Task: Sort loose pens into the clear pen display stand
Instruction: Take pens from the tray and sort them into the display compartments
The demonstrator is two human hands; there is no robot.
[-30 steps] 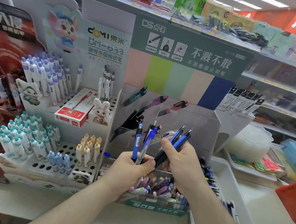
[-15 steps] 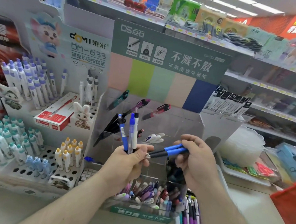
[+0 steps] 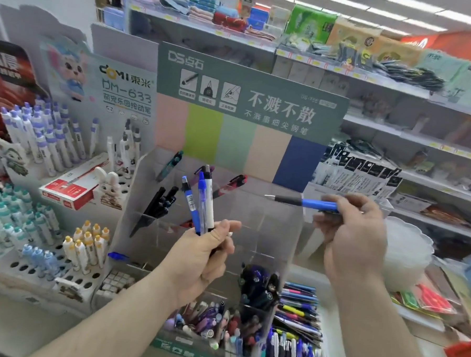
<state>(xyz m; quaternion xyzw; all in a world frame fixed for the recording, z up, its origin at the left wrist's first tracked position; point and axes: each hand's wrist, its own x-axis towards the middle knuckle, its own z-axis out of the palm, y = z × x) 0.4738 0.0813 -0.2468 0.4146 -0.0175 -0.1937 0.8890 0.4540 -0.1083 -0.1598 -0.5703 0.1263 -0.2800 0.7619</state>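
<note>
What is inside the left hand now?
The left hand grips three upright pens: two blue, one white. Their lower ends are covered by the fingers, so the tips cannot be seen.

The left hand [image 3: 201,254] hides the lower ends of its pens [image 3: 197,201]; the loose pens [image 3: 299,351] run off the bottom edge.

The left hand [image 3: 203,255] is gripping three upright pens [image 3: 199,201] in front of the clear stand [image 3: 267,226], fingers curled round their lower ends. The right hand [image 3: 354,239], raised at the stand's right edge, is pinching a blue pen [image 3: 306,202] level, tip pointing left.
</note>
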